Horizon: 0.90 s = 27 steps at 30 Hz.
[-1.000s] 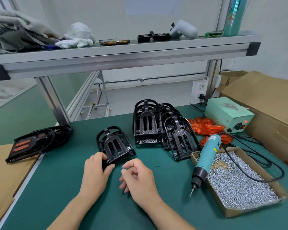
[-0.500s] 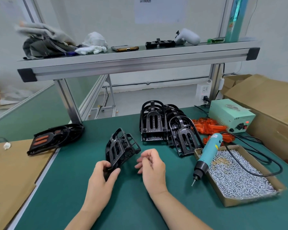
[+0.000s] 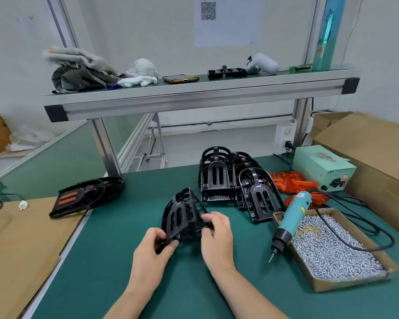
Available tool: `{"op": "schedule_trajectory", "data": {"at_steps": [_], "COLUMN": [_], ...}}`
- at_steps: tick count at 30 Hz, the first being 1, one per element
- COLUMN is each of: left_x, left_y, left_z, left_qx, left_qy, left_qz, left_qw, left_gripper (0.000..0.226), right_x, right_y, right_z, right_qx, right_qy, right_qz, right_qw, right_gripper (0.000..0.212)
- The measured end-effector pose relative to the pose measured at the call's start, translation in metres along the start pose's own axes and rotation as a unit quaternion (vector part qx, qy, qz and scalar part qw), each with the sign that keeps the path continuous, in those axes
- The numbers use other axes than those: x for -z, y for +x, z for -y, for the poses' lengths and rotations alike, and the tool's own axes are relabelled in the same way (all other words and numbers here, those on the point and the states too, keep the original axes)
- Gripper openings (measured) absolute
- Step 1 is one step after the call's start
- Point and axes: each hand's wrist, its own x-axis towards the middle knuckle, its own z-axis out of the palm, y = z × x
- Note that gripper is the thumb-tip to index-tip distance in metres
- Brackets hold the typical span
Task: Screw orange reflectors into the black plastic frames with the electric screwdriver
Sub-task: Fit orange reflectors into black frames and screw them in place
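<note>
Right now the frame (image 3: 182, 215) is held tilted up off the desk (image 3: 115, 272), between both hands. The left hand (image 3: 152, 252) pinches its near left corner between thumb and fingers; the right hand (image 3: 217, 236) curls its fingers round the near right edge.

It looks like light, stiff moulded plastic, all open ribs and slots, so it should neither flex nor slip much and offers many edges to grip. Holding it by the outer rim at the base, as now, seems best, since that leaves the two long slots free for the reflectors (image 3: 290, 181), which lie in a loose orange heap beyond the screwdriver (image 3: 290, 221).

More frames stand in a stack (image 3: 217, 178) behind. One shallow cardboard box (image 3: 346, 286) at the right is filled with loose silver screws (image 3: 327, 247). The screwdriver rests across its near left rim, bit pointing out over the desk. What the bigger cartons (image 3: 366, 143) hold I cannot tell.
</note>
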Motion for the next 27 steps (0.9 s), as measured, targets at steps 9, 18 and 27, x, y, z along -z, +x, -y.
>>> {"op": "schedule_trajectory", "data": {"at_steps": [9,18,27], "left_x": [0.005,0.022,0.028], "left_y": [0.007,-0.003,-0.015], "left_z": [0.013,0.006,-0.002], "left_qx": [0.062,0.144,0.147], "left_qy": [-0.199,-0.384,-0.276], "left_qz": [-0.102,-0.009,0.077], "left_qw": [0.973,0.912,0.947], "left_gripper": [0.013,0.043,0.043], "right_x": [-0.003,0.000,0.009], "right_y": [-0.001,-0.005,-0.009], "right_z": [-0.002,0.004,0.004], "right_qx": [0.017,0.028,0.044], "right_qy": [-0.059,0.087,0.065], "right_qz": [0.058,0.001,-0.055], "right_qw": [0.996,0.996,0.995], "right_gripper": [0.046,0.056,0.035]}}
